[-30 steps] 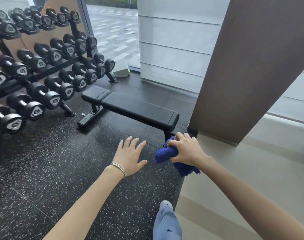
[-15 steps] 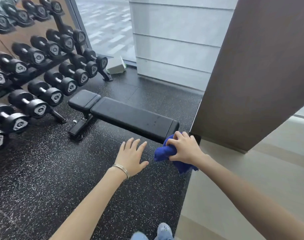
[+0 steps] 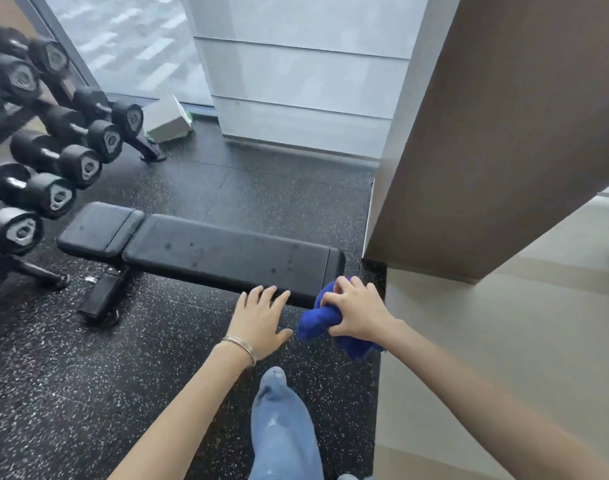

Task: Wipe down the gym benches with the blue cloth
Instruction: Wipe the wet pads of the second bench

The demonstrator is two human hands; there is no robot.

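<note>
A black padded flat bench (image 3: 199,252) lies across the speckled rubber floor (image 3: 71,382), nearer and lower in view than half a second ago, with the dumbbell rack (image 3: 53,140) now pushed toward the left edge. The rack holds rows of black dumbbells; the markings on their end caps are too blurred to read. The right hand (image 3: 356,311) is closed around the bunched blue cloth (image 3: 318,318), just off the bench's right end. The left hand (image 3: 261,320), fingers spread wide and holding nothing, has come up to the bench's near edge; a thin bracelet (image 3: 240,344) circles its wrist. A pale box (image 3: 168,121) sits by the window, and a denim-clad knee (image 3: 282,427) has risen into view.
</note>
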